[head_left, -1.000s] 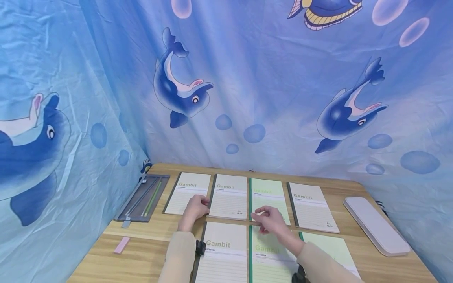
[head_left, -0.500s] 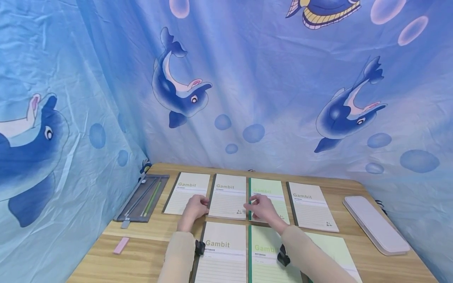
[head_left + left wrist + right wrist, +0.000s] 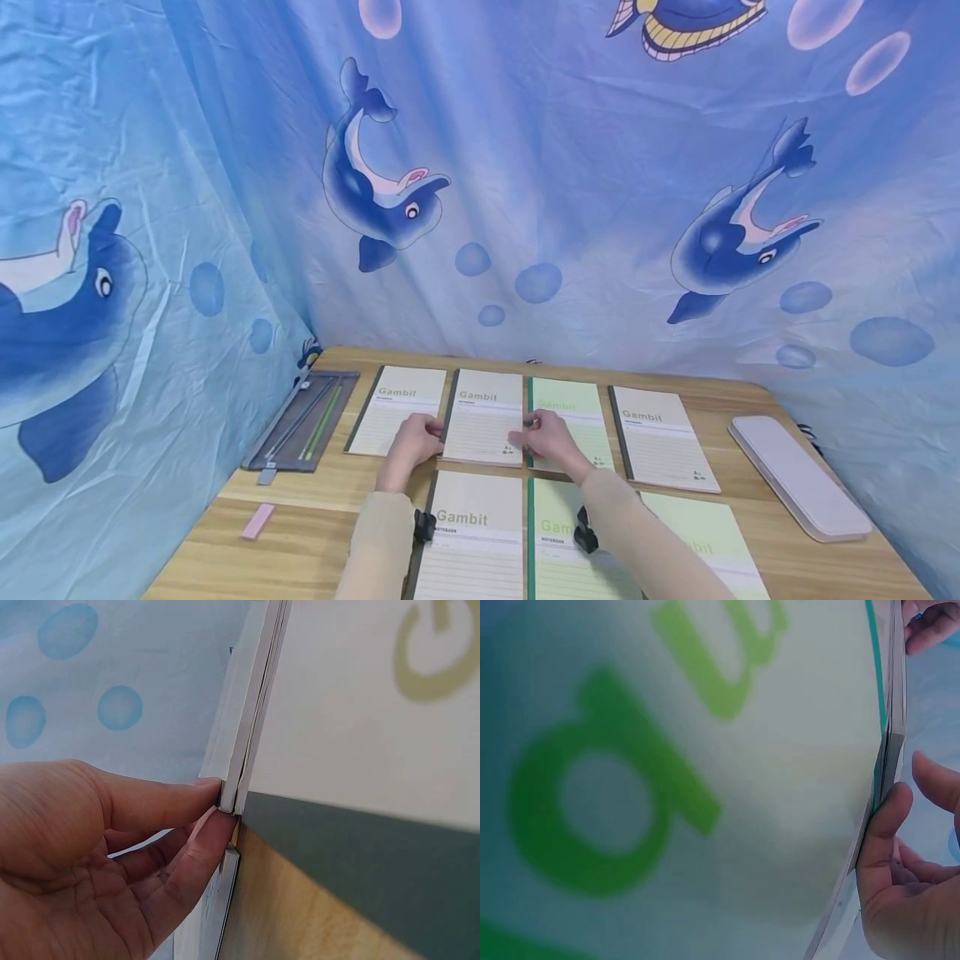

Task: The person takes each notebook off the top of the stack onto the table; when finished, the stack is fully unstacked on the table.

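Observation:
A white Gambit notebook (image 3: 483, 421) lies second from left in the back row. My left hand (image 3: 415, 440) is at its lower left edge; in the left wrist view, the thumb and a finger (image 3: 196, 851) pinch the corner of its dark spine. My right hand (image 3: 551, 437) is at its right side, over the left part of a green-spined notebook (image 3: 581, 417). In the right wrist view, one bent finger (image 3: 892, 810) lies against the edge, while the thumb (image 3: 934, 780) stands apart from the cover.
White notebooks lie at the back left (image 3: 397, 417) and back right (image 3: 663, 433). In front are a white one (image 3: 468, 542) and two green ones, partly under my right forearm. A mesh pencil pouch (image 3: 303, 421), a pink eraser (image 3: 258, 521) and a pale case (image 3: 798, 479) lie at the sides.
My right hand has moved left and slightly away from me, from the green-spined notebook to the white notebook's right edge. My left hand has stayed in place.

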A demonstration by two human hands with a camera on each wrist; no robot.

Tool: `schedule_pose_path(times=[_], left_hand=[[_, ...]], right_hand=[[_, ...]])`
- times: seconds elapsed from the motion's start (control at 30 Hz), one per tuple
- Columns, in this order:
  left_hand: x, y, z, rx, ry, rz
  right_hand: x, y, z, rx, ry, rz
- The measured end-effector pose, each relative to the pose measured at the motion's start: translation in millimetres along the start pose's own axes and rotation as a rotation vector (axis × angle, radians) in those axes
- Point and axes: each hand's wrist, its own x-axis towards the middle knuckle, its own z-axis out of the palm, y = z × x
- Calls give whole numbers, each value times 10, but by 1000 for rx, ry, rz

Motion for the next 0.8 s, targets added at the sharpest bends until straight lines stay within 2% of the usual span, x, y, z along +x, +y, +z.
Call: schedule_pose_path(times=[0.1, 0.5, 0.7, 0.8], left_hand=[[8, 7, 8, -2, 1, -2], [-19, -11, -12, 19, 10, 15], [-50, 46, -53, -17, -26, 5], [-61, 66, -83, -30, -24, 14]], right_hand=[[8, 10, -6, -10, -8, 8], [-7, 1, 24, -60, -50, -59], [-20, 9, 30, -53, -24, -29], [-22, 3, 24, -47, -21, -20]])
